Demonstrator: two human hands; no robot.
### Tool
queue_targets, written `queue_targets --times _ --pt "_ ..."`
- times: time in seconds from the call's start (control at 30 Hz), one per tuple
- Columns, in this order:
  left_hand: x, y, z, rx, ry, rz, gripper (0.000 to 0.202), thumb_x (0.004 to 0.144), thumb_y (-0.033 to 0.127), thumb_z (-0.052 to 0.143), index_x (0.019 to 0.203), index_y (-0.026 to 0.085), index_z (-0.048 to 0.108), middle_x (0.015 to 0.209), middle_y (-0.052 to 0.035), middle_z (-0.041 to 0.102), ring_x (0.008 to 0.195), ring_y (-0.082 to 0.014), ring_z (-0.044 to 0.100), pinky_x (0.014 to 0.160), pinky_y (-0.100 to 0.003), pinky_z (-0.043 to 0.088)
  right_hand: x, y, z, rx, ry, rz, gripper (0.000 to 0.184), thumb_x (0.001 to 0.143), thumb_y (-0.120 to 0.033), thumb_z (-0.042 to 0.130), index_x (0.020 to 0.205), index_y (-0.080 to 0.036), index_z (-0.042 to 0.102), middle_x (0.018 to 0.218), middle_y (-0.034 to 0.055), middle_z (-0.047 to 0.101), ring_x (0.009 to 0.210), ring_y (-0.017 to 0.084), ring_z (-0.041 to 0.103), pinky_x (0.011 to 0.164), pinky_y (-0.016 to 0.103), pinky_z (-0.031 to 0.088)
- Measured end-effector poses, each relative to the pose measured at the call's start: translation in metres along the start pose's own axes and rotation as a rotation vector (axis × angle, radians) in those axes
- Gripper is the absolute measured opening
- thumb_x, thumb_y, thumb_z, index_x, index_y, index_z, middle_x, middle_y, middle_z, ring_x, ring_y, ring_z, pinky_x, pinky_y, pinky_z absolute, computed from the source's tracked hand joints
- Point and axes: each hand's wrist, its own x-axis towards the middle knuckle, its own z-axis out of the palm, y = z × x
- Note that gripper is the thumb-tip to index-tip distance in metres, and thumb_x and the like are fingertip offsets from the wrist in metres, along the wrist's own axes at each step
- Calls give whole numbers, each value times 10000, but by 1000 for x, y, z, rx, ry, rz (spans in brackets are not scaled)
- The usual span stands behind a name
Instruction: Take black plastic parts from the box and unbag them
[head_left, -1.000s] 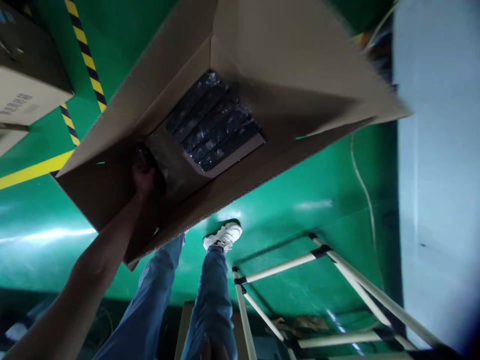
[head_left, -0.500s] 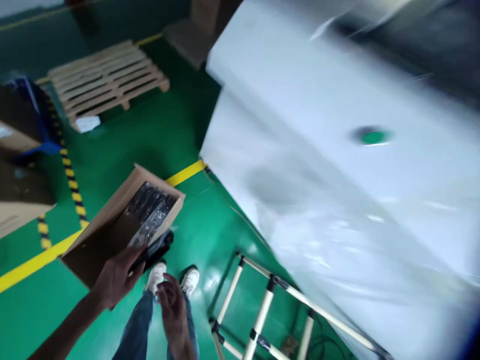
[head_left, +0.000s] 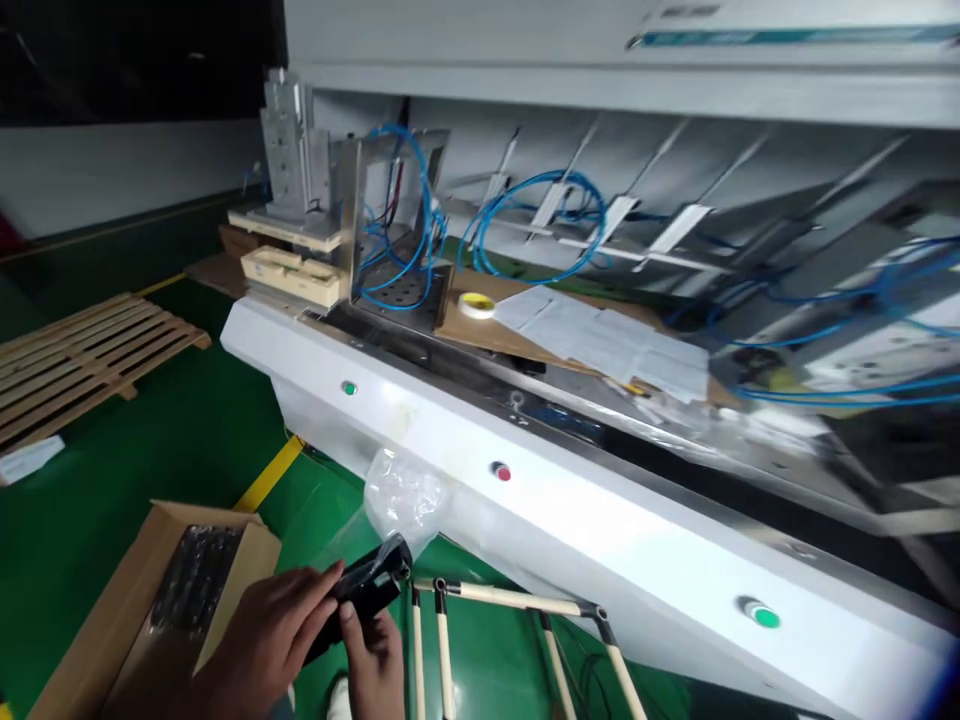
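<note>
At the bottom of the view both my hands hold a black part (head_left: 365,588) wrapped in a clear plastic bag (head_left: 401,497). My left hand (head_left: 266,640) has its fingers closed round the part's left end. From below, my right hand (head_left: 375,660) pinches the part with its thumb on top. The bag's loose end sticks up and to the right. To my left an open cardboard box (head_left: 131,610) stands on the green floor, with more black bagged parts (head_left: 193,575) inside it.
A long white machine (head_left: 600,520) with green and red buttons runs across in front of me. Blue tubing, papers (head_left: 607,340) and a tape roll (head_left: 477,305) lie on its bed. A pipe frame (head_left: 517,640) stands below it, and a wooden pallet (head_left: 67,360) lies at the left.
My view has swung up from the box and floor to the machine. My left hand has lifted a bagged black part out of the box, and my right hand has joined it.
</note>
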Motion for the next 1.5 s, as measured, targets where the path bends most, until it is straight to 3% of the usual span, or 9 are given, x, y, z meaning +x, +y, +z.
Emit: queue_targets --times 0.13,0.27,0.47,0.6,0.73,0.93,1.17,1.33,1.5 --pt "50 6 8 9 0 104 419 1116 317 408 1495 329 584 1124 -51 796 898 -211 783 779 -281 644 19 -29 -5 56 191 -90 608 684 -754 843 956 -211 859 979 133 832 967 352 768 879 448 641" --pt "97 -8 25 -15 -6 167 362 1112 287 397 1340 303 678 1152 -52 794 926 -228 781 811 -325 635 44 -60 -7 67 308 -133 578 706 -724 847 954 -202 854 921 111 816 943 341 757 858 429 635" --pt "203 -49 26 -72 6 315 302 1110 267 413 1006 243 696 845 -47 774 684 -188 742 589 -279 527 99 -101 15 90 505 -181 567 733 -718 829 938 -190 844 886 113 800 937 348 747 859 447 627" --pt "269 -74 13 -218 -242 368 239 1094 359 480 1014 253 679 801 -6 739 696 -175 723 630 -274 505 132 -127 38 121 653 -205 533 787 -695 796 968 -195 823 917 108 797 907 315 737 824 415 620" --pt "310 -94 4 -452 -498 298 190 1042 398 586 1029 254 709 929 -1 751 828 -169 714 759 -258 521 155 -148 51 172 772 -211 519 811 -689 773 958 -192 796 930 104 789 833 270 701 720 368 592" --pt "341 -104 16 -570 -623 223 318 1079 401 498 929 235 724 913 -3 742 853 -159 688 814 -257 490 183 -160 51 234 866 -200 524 788 -702 785 901 -193 736 802 45 738 696 200 619 610 313 511" --pt "356 -106 29 -490 -586 210 272 1059 408 504 997 226 697 913 -10 742 747 -161 661 703 -266 507 190 -170 35 126 899 -224 498 818 -690 765 812 -197 692 678 -1 636 638 175 534 576 293 429" --pt "355 -93 33 -506 -402 406 287 1023 389 640 1270 257 697 1196 -66 748 1068 -217 708 950 -322 579 187 -179 40 -8 951 -279 469 801 -650 791 779 -194 688 624 -10 621 568 152 488 525 278 382" --pt "349 -75 57 -549 -267 477 261 1102 299 501 1101 256 759 1063 -43 774 958 -179 729 870 -280 573 191 -182 46 34 938 -230 476 782 -652 791 885 -189 741 625 -7 637 594 180 548 527 289 424"
